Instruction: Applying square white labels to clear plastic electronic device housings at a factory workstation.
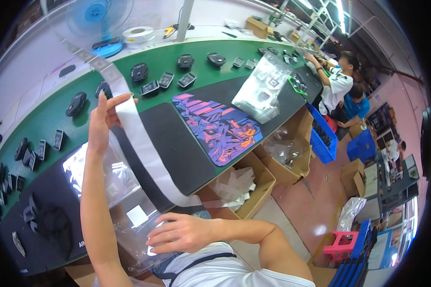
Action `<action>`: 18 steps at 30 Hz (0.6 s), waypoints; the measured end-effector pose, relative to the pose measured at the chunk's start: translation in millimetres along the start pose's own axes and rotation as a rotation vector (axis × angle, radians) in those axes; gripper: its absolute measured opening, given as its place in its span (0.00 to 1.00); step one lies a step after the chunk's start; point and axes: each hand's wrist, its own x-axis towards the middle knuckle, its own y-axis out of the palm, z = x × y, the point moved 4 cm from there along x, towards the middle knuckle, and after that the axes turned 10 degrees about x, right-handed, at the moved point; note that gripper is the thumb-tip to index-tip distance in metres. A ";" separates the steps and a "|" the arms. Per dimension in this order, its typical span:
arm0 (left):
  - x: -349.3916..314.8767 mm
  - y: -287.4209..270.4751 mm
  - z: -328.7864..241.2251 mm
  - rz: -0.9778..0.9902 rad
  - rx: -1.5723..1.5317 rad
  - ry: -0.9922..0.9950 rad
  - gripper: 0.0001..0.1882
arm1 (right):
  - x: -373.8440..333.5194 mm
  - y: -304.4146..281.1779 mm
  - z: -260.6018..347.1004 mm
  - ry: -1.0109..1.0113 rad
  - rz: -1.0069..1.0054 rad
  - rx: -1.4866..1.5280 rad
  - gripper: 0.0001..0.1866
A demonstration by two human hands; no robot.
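My left hand (104,119) is raised over the bench, thumb up, its fingers closed on a long white label strip (141,131). The strip runs from the upper left, past the hand, down to the near edge of the bench. My right hand (179,233) lies with its fingers stretched over a clear plastic bag (129,229) near my lap. A square white label (137,216) sits on that bag, just beyond the right fingertips. Left of the strip, a stack of shiny clear bags (112,179) is partly hidden by my left forearm.
A black mat (170,143) and a colourful patterned mat (220,129) cover the bench. More clear bags (263,88) lie at its right. Black devices (139,71) stand along the green surface (115,95). Open cartons (258,193) adjoin the bench edge; two people (340,83) are farther right.
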 end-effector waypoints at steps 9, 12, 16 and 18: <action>1.2 -7.2 5.0 -0.024 0.024 0.017 0.41 | 38.6 -5.2 -56.9 0.235 -0.441 -0.129 0.46; -0.1 -3.6 -0.5 0.004 -0.009 0.010 0.41 | 47.1 -7.5 -66.8 0.257 -0.417 -0.015 0.47; -1.9 2.2 -8.3 -0.019 0.021 -0.079 0.41 | 55.8 -15.1 -72.6 0.259 -0.501 0.043 0.50; -4.4 6.6 -19.2 -0.002 0.024 -0.093 0.41 | 55.6 -15.8 -79.8 0.333 -0.609 0.293 0.55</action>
